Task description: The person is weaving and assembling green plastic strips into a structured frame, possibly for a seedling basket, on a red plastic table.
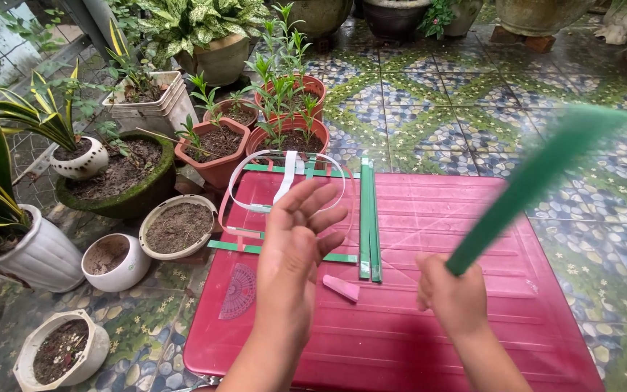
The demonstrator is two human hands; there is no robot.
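Note:
My right hand (pixel 453 296) grips the lower end of a long green strip (pixel 538 174) that rises blurred toward the upper right. My left hand (pixel 295 250) hovers open, palm up, fingers spread, over a red plastic board (pixel 415 334). On the board lie a bundle of green strips (pixel 369 218), a white strip bent into a loop (pixel 284 181), a small pink eraser (pixel 341 288) and a clear protractor (pixel 239 292).
Potted plants stand left and behind the board: red clay pots (pixel 215 149), a white soil-filled bowl (pixel 178 227), white pots (pixel 114 261), a mossy round pot (pixel 121 181). Patterned wet floor tiles (pixel 473 109) stretch to the right and back.

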